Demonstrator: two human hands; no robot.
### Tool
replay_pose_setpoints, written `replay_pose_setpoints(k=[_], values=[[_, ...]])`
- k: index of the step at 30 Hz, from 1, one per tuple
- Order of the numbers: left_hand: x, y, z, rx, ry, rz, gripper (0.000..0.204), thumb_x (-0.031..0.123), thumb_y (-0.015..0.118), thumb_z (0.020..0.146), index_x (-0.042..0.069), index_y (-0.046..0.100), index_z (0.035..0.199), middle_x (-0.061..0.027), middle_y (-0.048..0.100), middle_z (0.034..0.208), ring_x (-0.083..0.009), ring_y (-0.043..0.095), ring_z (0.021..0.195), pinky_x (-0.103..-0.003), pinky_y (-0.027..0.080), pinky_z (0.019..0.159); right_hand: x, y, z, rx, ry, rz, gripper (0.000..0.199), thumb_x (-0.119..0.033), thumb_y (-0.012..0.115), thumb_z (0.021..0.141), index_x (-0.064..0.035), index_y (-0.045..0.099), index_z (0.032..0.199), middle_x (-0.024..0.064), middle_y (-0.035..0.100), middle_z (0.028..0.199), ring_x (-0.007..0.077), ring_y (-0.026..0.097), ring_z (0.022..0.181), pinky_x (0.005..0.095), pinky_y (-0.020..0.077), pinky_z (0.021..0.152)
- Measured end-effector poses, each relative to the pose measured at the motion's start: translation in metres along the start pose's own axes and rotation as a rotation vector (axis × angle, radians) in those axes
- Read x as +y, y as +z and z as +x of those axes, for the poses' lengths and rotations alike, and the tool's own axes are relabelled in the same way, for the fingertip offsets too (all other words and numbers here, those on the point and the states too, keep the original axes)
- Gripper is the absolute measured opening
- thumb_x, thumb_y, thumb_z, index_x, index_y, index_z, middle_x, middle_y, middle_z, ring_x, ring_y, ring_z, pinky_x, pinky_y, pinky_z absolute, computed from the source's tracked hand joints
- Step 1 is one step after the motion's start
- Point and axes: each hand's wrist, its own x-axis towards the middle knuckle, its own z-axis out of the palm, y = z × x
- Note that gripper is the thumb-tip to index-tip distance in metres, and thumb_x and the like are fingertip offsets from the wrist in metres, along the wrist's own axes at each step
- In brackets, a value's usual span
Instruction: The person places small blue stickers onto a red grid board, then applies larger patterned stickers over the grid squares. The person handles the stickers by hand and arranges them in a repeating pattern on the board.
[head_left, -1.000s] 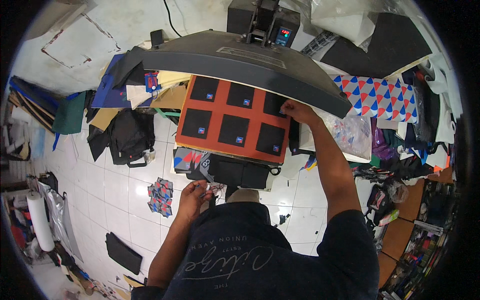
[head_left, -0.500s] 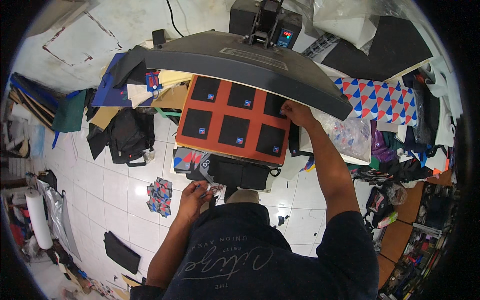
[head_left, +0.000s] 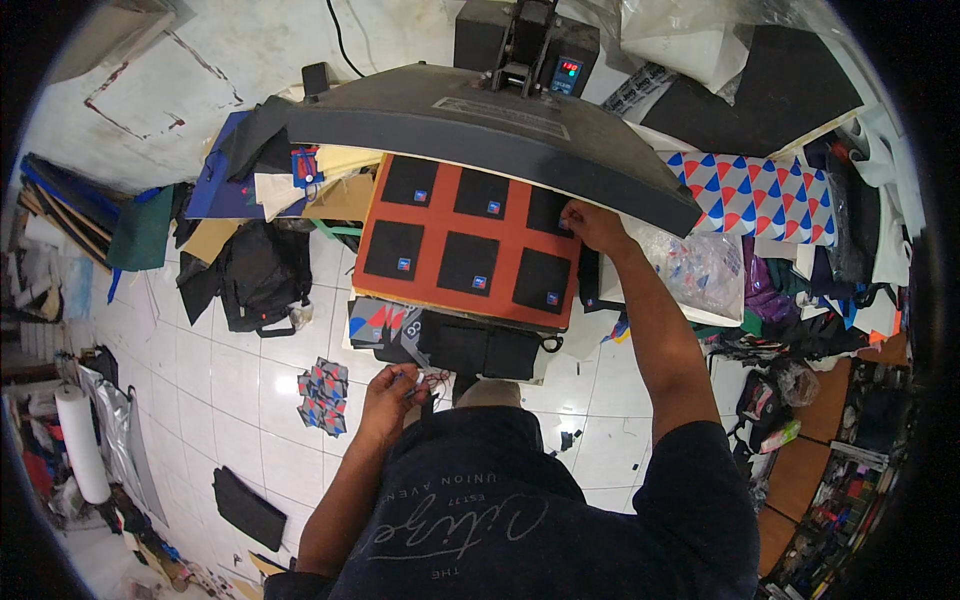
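- The black backpack (head_left: pixel 262 275) lies on the tiled floor (head_left: pixel 235 400) at nine o'clock from the red-orange board (head_left: pixel 440 190).
- The bundle of grey, red and blue pieces (head_left: pixel 323 397) sits between seven and eight.
- The left hand (head_left: pixel 393 397) is at seven, fingers curled, near thin reddish strands (head_left: pixel 435 377) — what it grips, if anything, I cannot tell.
- The board holds six black squares (head_left: pixel 465 255) in two rows, under the raised press plate (head_left: pixel 470 108) at twelve.
- The right hand (head_left: pixel 597 228) is just short of three, fingertips bunched at a small blue patch (head_left: pixel 564 225) on the upper right square — pinching or pressing, I cannot tell.
- The patterned sheet (head_left: pixel 750 195) lies between two and three, farther out.
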Motion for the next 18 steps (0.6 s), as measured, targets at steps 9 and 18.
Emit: replay_pose_setpoints(k=[9,18], values=[[-0.005,-0.001,0.004,0.006,-0.011,0.001,0.019,0.014,0.062,0.090,0.001,0.056,0.103,-0.0076,0.059,0.095,-0.0173,0.062,0.082,-0.026,0.052,0.072,-0.002,0.000,0.000,0.031,0.040,-0.005,0.020,-0.024,0.064,0.085,-0.0081,0.064,0.097,0.0064,0.068,0.086,0.0201,0.066,0.082,0.0320,0.0496,0.074],[-0.002,0.003,0.003,0.001,-0.008,0.042,0.018,0.013,0.060,0.091,0.001,0.056,0.105,-0.0083,0.059,0.097,-0.0176,0.062,0.084,-0.027,0.053,0.071,0.001,-0.009,-0.004,0.308,-0.116,-0.120,0.026,-0.025,0.063,0.088,-0.0052,0.064,0.104,0.0143,0.066,0.095,0.0267,0.064,0.091,0.0374,0.0480,0.081]])
